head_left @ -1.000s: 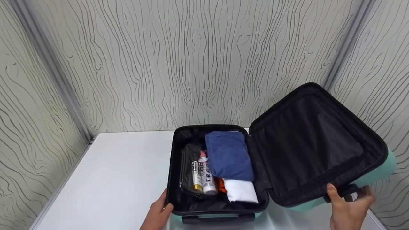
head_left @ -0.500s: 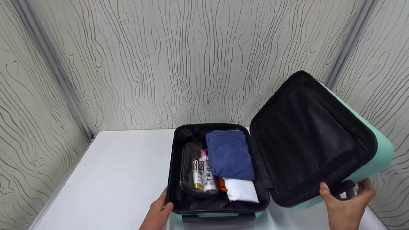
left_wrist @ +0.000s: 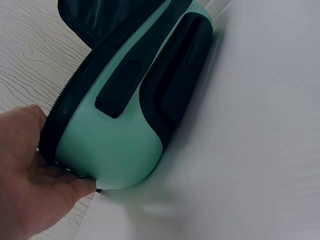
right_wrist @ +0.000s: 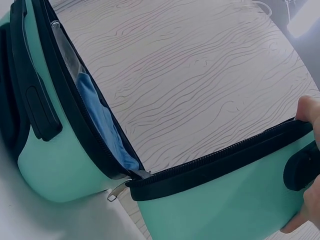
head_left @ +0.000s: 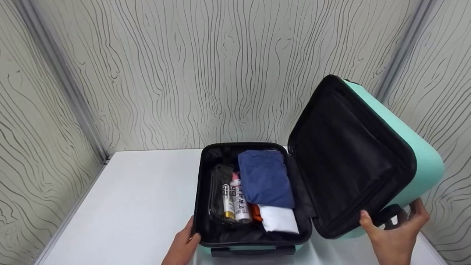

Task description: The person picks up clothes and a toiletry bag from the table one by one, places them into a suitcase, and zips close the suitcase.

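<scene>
We note the case (head_left: 239,243) on the tabletop (head_left: 136,191), mid-scene, left hand (head_left: 183,241) gripping its near left corner, right hand (head_left: 395,235) holding the tilted lid (head_left: 349,158) by its near edge; we'd brace the case firmly and turn the lid evenly, sparing the hinge (head_left: 301,195).

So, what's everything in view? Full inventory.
Table: 1, white, foreground
Walls: 3, pale, back and sides
Corner strips: 2, grey, between walls
Bright bar: 1, white, right wrist view
Suitcase base: 1, mint, on the table
Suitcase lid: 1, mint, tilted open rightward
Handles: 2, black, base and lid
Pouch: 1, clear, left in base
Bottle: 1, white and pink, in pouch
Tube: 1, white and gold, in pouch
Folded cloth: 1, blue, right in base
Bundle: 1, white, at cloth's near end
Unclear item: 1, orange, beside bundle
Left grip: 1, bare, base's near-left corner
Right grip: 1, bare, lid's handle edge
</scene>
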Demonstrator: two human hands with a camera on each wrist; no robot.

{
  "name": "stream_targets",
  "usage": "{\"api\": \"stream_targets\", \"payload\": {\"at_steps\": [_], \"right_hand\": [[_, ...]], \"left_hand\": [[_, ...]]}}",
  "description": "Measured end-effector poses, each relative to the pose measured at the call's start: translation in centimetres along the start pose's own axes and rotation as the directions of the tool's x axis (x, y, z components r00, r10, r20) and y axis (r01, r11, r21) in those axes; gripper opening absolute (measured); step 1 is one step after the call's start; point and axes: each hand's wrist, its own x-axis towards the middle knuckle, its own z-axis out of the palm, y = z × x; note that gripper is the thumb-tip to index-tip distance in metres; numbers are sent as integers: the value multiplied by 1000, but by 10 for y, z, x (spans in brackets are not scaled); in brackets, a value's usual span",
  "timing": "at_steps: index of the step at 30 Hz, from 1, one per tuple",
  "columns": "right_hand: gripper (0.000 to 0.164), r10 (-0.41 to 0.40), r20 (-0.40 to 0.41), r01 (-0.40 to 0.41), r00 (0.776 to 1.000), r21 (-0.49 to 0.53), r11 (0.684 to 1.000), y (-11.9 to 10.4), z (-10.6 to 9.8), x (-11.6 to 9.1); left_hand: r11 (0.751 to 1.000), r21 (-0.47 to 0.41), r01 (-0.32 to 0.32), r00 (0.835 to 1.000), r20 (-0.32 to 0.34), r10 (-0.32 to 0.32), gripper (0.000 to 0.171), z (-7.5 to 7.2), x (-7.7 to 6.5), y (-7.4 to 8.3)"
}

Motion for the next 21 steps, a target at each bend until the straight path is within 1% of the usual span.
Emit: {"api": "stream_targets", "payload": {"at_steps": [1, 2, 6, 8, 10, 14, 17, 21], "right_hand": [[105, -10, 4, 10, 1000, -22, 1000, -1, 0, -1], [106, -25, 8, 25, 1000, -24, 999, -1, 1, -1], [110, -98, 30, 97, 995, 31, 995, -3, 3, -5], [112, -130, 41, 129, 991, 33, 991, -4, 5, -7], [113, -159, 52, 159, 986, 1, 987, -6, 7, -9], [117, -218, 83, 227, 972, -119, 967, -10, 12, -11], [117, -231, 94, 242, 968, -139, 960, -12, 14, -14], [118, -255, 101, 266, 962, -121, 956, -13, 16, -17]], "left_hand": [[1000, 4, 0, 1000, 0, 0, 63, 0, 0, 0], [1000, 5, 1, 1000, 1, -1, 63, 0, 0, 0], [1000, 9, -11, 1000, -5, 11, 63, 0, 0, 0], [1000, 5, -18, 1000, -5, 18, 63, 1, -1, -1], [1000, 8, -23, 1000, -7, 23, 63, 1, 0, -1], [1000, 24, -20, 1000, -16, 20, 62, 2, 0, -2], [999, 34, -16, 1000, -26, 17, 62, 2, -1, -1], [999, 25, -24, 999, -28, 25, 61, 2, -1, -1]]}}
